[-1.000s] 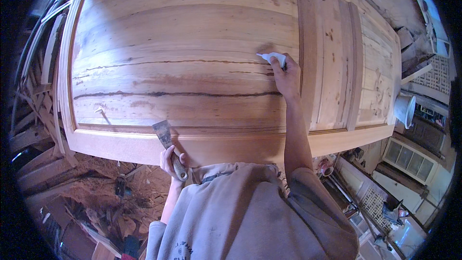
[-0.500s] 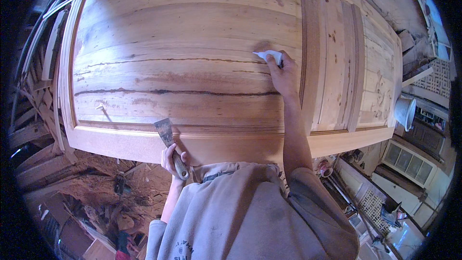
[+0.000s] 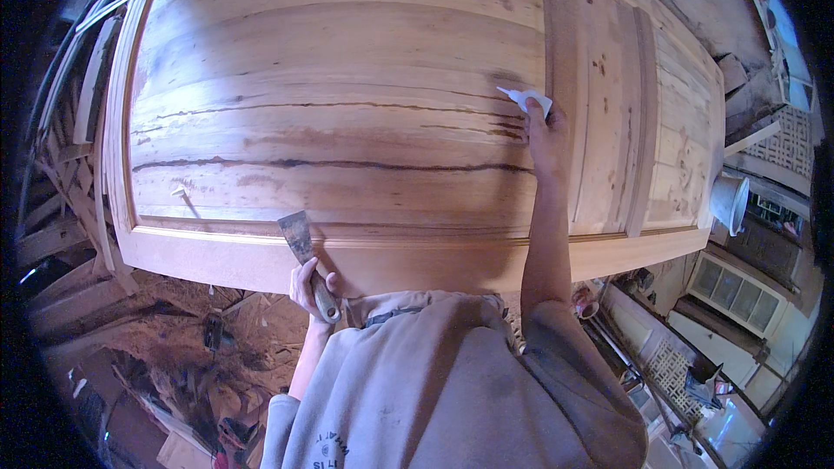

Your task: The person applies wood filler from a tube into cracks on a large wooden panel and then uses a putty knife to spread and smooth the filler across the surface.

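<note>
A large framed wooden panel with dark cracks running along its grain lies in front of me. My right hand grips a small white squeeze bottle over the panel's right part, beside a crosspiece. The bottle's thin nozzle points left, above the upper cracks; whether it touches the wood I cannot tell. Down at the near edge, my left hand is closed around a putty knife, its stained metal blade pointing up and away from me. A small pale stick-like piece rests on the panel's near left.
Wood offcuts are stacked along the left. Sawdust and scraps cover the floor at the near left. A white bucket stands by the panel's right end, and a framed window sash lies beyond it.
My right hand has moved right along the panel with the bottle, toward the crosspiece. Wet-looking dark streaks now show on the wood near the bottle. My left hand and the putty knife stay put.
</note>
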### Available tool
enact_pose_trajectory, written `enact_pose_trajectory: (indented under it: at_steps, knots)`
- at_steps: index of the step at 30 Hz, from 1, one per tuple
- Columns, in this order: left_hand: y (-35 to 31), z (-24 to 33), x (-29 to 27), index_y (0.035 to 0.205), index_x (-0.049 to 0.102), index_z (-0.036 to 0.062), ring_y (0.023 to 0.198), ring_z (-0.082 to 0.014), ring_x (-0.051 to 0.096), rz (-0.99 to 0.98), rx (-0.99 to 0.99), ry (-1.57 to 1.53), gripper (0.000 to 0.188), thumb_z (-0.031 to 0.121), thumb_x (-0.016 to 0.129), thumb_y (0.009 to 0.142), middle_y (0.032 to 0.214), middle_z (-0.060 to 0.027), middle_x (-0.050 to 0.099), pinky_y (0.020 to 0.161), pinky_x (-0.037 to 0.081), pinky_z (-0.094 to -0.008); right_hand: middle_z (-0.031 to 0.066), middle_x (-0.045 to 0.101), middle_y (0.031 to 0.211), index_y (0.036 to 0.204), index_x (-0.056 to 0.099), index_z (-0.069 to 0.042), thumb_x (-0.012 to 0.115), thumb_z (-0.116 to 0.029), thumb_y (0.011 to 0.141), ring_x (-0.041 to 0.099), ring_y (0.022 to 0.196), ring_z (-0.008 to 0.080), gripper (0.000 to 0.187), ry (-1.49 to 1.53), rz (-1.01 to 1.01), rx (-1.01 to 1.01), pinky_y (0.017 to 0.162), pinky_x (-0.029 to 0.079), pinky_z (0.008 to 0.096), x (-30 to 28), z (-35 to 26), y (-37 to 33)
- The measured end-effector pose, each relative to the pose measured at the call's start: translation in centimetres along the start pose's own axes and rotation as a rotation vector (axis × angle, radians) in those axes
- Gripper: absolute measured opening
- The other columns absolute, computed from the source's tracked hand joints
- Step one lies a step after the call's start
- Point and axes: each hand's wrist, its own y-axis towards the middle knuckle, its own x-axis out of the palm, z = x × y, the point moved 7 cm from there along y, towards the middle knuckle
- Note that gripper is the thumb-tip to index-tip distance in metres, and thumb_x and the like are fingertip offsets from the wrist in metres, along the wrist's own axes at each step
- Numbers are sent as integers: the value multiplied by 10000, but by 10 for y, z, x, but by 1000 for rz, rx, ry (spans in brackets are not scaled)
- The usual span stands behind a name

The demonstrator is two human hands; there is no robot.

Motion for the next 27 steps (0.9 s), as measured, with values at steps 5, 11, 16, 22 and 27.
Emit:
enact_pose_trajectory:
  at_steps: [5,11,16,22,27]
  knots:
    - [0,0,2,1105,617,12,662,-264,585,23,28,15,448,409,684,908,841,-126,632,583,454,-363,65,650,857,1037,674,1,621,-247,956,603,722,184,266,-107,-15,-48,668,472,323,-1,5,-4]
    - [3,3,1,1103,616,10,667,-276,587,20,26,13,434,398,671,916,849,-133,633,597,462,-367,-31,534,670,987,670,-27,631,-228,963,477,555,58,206,-75,-90,-131,479,381,246,23,-9,-12]
    - [3,3,1,1101,616,8,685,-286,597,7,12,15,423,383,672,915,866,-145,638,611,471,-372,-47,527,676,975,666,-24,639,-215,957,490,615,39,194,61,-135,-191,485,375,235,50,-10,-12]
    - [-1,-2,1,1101,617,12,683,-285,595,10,22,21,423,382,682,907,865,-145,633,610,469,-371,134,653,790,952,646,12,665,-237,924,595,707,189,251,-85,-135,-246,665,484,335,58,-17,-13]
    - [-3,-5,2,1108,613,18,674,-276,589,-14,-10,17,433,393,685,904,849,-137,623,601,464,-372,121,665,823,970,646,3,661,-236,928,603,725,187,243,-17,-137,-190,679,486,327,57,-5,-10]
